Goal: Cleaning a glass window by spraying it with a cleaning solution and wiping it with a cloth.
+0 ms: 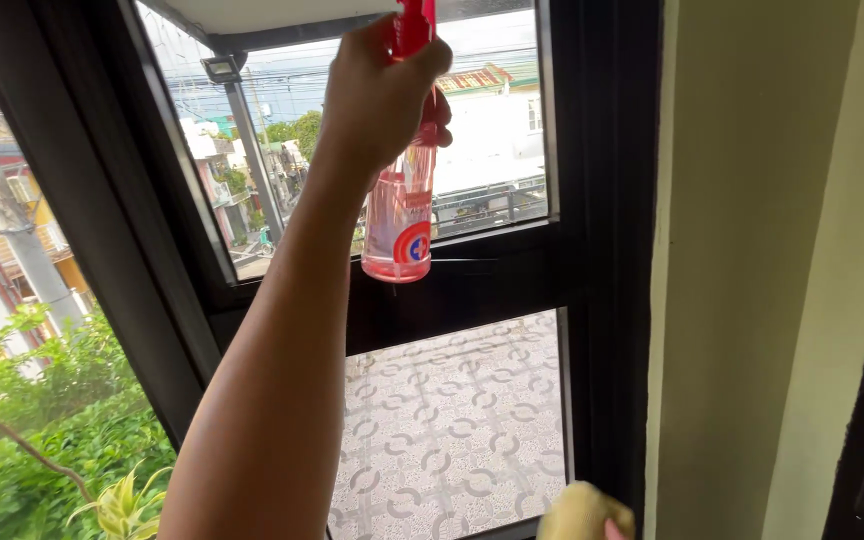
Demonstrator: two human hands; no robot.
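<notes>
1. One left hand (377, 95), fingers wrapped tight round one pink spray bottle (400, 215), raised before the upper pane (492, 130).
2. One yellow cloth (580, 512), bottom edge; right hand's grip cannot be told.

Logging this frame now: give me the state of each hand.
Left hand: closed around the pink spray bottle, raised at the window.
Right hand: only a fingertip shows, on a yellow sponge; grip cannot be told.
</notes>
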